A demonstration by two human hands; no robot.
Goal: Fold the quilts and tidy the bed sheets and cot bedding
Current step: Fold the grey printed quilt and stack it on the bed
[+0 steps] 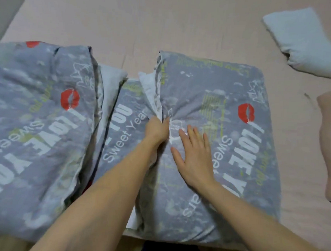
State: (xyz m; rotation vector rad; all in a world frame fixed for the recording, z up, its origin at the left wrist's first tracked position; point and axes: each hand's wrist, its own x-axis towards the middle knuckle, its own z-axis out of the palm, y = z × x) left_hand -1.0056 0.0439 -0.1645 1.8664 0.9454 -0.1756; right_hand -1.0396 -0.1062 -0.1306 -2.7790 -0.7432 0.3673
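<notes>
A grey quilt [209,100] printed with red lips and white lettering lies on the pink bed sheet [146,20], folded in from both sides. Its left folded part [38,119] and right folded part leave a strip of the lower layer [121,123] showing between them. My left hand [157,128] is closed on the inner edge of the right fold, bunching the cloth. My right hand [193,153] lies flat with spread fingers on top of that same fold, just right of the left hand.
A small pale blue-grey pillow [305,42] lies on the sheet at the far right. A pink folded cloth or cushion [330,144] sits at the right edge. The bed's near edge runs along the bottom of the view.
</notes>
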